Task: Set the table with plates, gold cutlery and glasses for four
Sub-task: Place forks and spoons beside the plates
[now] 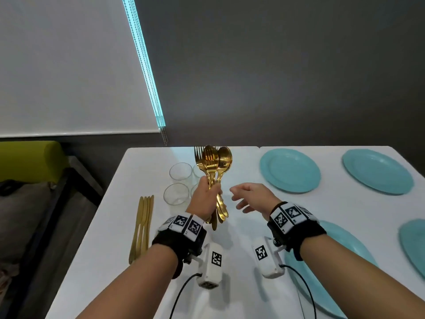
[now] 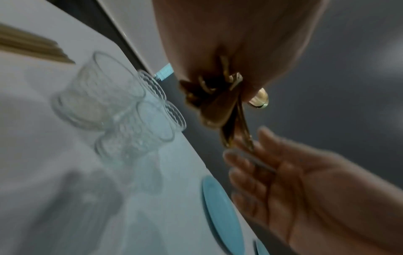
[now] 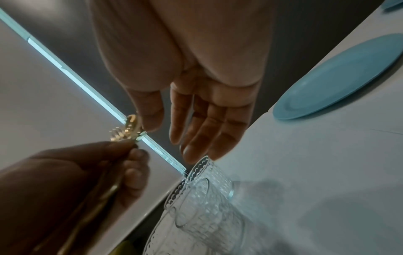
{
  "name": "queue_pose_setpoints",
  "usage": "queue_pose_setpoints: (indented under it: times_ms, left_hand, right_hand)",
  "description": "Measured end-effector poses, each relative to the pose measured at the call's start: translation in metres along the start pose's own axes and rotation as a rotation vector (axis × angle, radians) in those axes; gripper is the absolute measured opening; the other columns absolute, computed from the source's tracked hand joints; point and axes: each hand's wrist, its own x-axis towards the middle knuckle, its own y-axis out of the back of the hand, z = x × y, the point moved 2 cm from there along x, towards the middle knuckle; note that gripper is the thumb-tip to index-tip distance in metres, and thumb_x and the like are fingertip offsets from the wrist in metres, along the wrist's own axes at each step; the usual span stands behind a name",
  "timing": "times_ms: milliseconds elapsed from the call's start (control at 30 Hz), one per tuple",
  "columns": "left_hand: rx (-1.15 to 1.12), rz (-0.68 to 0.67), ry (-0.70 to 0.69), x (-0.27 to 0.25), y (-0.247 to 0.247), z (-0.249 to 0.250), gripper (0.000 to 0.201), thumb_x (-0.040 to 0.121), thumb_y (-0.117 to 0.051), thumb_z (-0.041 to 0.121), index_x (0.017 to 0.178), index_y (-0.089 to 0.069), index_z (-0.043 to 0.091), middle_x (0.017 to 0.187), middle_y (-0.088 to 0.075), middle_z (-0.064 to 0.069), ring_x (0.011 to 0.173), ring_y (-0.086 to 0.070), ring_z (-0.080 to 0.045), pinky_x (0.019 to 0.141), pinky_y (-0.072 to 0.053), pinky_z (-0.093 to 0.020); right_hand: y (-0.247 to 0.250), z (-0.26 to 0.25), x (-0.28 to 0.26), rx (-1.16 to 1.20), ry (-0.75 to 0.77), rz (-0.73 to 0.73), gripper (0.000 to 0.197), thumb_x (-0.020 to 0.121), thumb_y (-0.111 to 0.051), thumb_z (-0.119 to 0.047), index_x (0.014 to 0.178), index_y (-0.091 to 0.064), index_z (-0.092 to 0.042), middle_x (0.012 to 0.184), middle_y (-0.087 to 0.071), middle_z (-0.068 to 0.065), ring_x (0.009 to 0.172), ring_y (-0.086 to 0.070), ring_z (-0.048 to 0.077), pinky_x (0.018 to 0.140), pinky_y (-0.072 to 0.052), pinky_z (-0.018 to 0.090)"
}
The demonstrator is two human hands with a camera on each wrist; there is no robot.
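My left hand point(image 1: 208, 194) grips a bunch of gold forks and spoons point(image 1: 215, 162) upright above the white table point(image 1: 115, 238), heads up and handle ends hanging below the fist. The same bunch point(image 2: 220, 103) shows under my left palm in the left wrist view. My right hand point(image 1: 249, 195) hovers just right of the bunch, fingers relaxed and apart, holding nothing; its fingers point(image 3: 209, 127) point toward the cutlery point(image 3: 127, 128). Several clear glasses point(image 1: 180, 174) stand behind my left hand. Gold knives point(image 1: 142, 224) lie side by side at the table's left edge. Several teal plates point(image 1: 289, 170) lie on the right.
A green cushion point(image 1: 30, 157) and a dark bench sit left of the table. A white roller blind and a dark wall stand behind. Cables run from the wrist cameras over the near table edge.
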Motion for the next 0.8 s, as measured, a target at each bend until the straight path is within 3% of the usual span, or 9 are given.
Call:
queue_pose_setpoints:
  times_ms: [67, 200, 433, 533, 667, 800]
  left_hand:
    - [-0.018, -0.049, -0.001, -0.003, -0.028, 0.0, 0.008, 0.095, -0.043, 0.022, 0.088, -0.041, 0.02, 0.083, -0.055, -0.008, 0.077, -0.061, -0.03, 0.068, -0.052, -0.042]
    - [-0.027, -0.095, -0.004, -0.008, -0.08, 0.006, 0.012, 0.096, -0.044, 0.028, 0.085, -0.041, 0.023, 0.084, -0.056, -0.006, 0.075, -0.059, -0.025, 0.07, -0.053, -0.042]
    - [-0.072, -0.161, 0.049, -0.019, -0.164, 0.019, 0.006, 0.097, -0.043, 0.018, 0.093, -0.04, 0.015, 0.079, -0.054, -0.005, 0.058, -0.058, -0.021, 0.063, -0.055, -0.04]
    - [-0.108, -0.16, 0.067, -0.024, -0.195, 0.024, 0.01, 0.096, -0.041, 0.013, 0.087, -0.04, 0.017, 0.078, -0.057, -0.008, 0.06, -0.058, -0.022, 0.07, -0.055, -0.045]
    - [-0.071, -0.094, 0.081, -0.026, -0.225, 0.021, 0.009, 0.096, -0.038, 0.01, 0.089, -0.041, 0.015, 0.083, -0.064, -0.008, 0.068, -0.063, -0.024, 0.071, -0.054, -0.04]
    - [-0.16, -0.041, 0.17, -0.026, -0.246, 0.008, 0.012, 0.096, -0.038, 0.009, 0.086, -0.041, 0.015, 0.079, -0.059, -0.005, 0.059, -0.06, -0.021, 0.053, -0.052, -0.029]
  right_hand:
    - [0.012, 0.003, -0.006, 0.04, 0.03, 0.018, 0.016, 0.094, -0.055, -0.029, 0.101, -0.064, -0.018, 0.091, -0.066, -0.001, 0.071, -0.059, 0.012, 0.064, -0.049, 0.022]
    - [0.047, 0.022, -0.016, 0.112, 0.033, 0.078, 0.012, 0.093, -0.059, -0.023, 0.084, -0.066, -0.02, 0.079, -0.066, 0.0, 0.063, -0.058, 0.012, 0.059, -0.047, 0.021]
    - [0.121, 0.062, -0.036, 0.179, -0.015, 0.146, 0.014, 0.09, -0.063, -0.016, 0.076, -0.067, -0.015, 0.072, -0.064, 0.0, 0.062, -0.055, 0.012, 0.06, -0.045, 0.022]
    - [0.148, 0.078, -0.042, 0.17, -0.01, 0.169, 0.017, 0.092, -0.059, -0.014, 0.075, -0.063, -0.012, 0.071, -0.064, 0.001, 0.059, -0.055, 0.012, 0.057, -0.044, 0.022]
    - [0.19, 0.105, -0.045, 0.2, -0.021, 0.266, 0.017, 0.095, -0.053, -0.015, 0.079, -0.059, -0.013, 0.076, -0.066, 0.003, 0.052, -0.054, 0.013, 0.052, -0.044, 0.022]
    - [0.241, 0.144, -0.055, 0.126, -0.086, 0.339, 0.017, 0.094, -0.055, -0.012, 0.077, -0.058, -0.011, 0.076, -0.064, 0.007, 0.05, -0.051, 0.015, 0.05, -0.044, 0.023]
